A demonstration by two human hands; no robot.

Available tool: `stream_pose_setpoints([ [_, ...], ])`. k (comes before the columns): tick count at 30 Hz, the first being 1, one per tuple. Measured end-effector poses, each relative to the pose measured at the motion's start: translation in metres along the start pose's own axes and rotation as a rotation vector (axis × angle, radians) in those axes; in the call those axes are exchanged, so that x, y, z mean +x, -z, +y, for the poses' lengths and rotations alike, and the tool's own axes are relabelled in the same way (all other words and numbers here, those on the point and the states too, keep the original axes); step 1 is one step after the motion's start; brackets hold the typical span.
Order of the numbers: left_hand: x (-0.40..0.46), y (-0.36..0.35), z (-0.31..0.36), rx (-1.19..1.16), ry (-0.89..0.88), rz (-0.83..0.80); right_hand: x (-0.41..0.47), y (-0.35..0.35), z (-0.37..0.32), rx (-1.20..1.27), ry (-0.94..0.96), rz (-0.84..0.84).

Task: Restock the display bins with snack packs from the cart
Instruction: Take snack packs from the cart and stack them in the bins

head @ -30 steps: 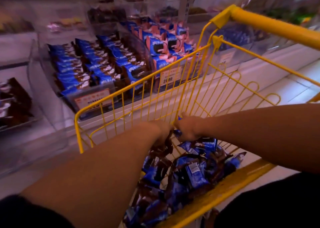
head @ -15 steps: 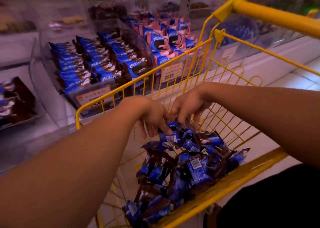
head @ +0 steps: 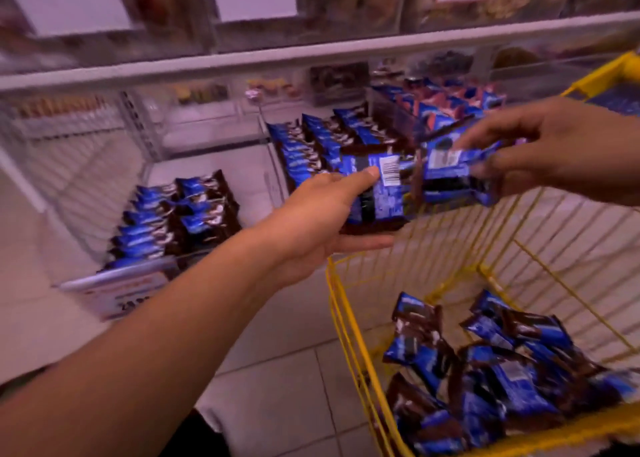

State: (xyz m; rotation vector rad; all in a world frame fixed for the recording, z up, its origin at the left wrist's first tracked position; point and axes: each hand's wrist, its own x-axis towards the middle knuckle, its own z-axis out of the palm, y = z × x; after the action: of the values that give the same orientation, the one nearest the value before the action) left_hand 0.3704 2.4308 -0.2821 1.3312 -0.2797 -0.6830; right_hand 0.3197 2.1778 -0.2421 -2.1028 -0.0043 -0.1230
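My left hand (head: 322,217) grips a stack of blue and brown snack packs (head: 377,193), thumb on top beside a barcode, held above the corner of the yellow wire cart (head: 349,321). My right hand (head: 554,151) pinches more of the same snack packs (head: 453,176) just to the right of the left-hand stack. Several loose packs (head: 491,384) lie in the cart at the lower right. A clear display bin (head: 114,280) at the left holds rows of the same packs. A fuller bin (head: 322,137) sits behind my hands.
Pink and blue packs (head: 446,110) fill a bin at the back right. A white shelf edge (head: 311,58) runs above the bins, with more clear bins over it. A price label (head: 135,290) fronts the left bin. Tiled floor (head: 284,370) lies beside the cart.
Both hands have come up out of the cart holding snack packs and moved up toward the bins. The view has swung left, so the cart now sits at the lower right.
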Motion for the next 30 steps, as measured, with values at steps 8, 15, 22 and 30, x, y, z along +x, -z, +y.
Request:
stream_pose_setpoints([
  [8, -0.010, 0.015, 0.002, -0.256, 0.120, -0.001, -0.017, -0.100, -0.032, -0.344, 0.470, 0.327],
  [15, -0.014, 0.020, -0.002, -0.109, 0.066, -0.073, -0.015, -0.110, -0.026, -0.345, 0.501, 0.235],
  [22, -0.015, 0.025, -0.008, -0.161, 0.088, -0.123, -0.015, -0.107, -0.027, 0.176, 0.356, 0.131],
  [30, -0.010, 0.022, -0.021, -0.176, 0.046, -0.089, -0.009, -0.103, -0.025, 0.389, 0.017, 0.102],
])
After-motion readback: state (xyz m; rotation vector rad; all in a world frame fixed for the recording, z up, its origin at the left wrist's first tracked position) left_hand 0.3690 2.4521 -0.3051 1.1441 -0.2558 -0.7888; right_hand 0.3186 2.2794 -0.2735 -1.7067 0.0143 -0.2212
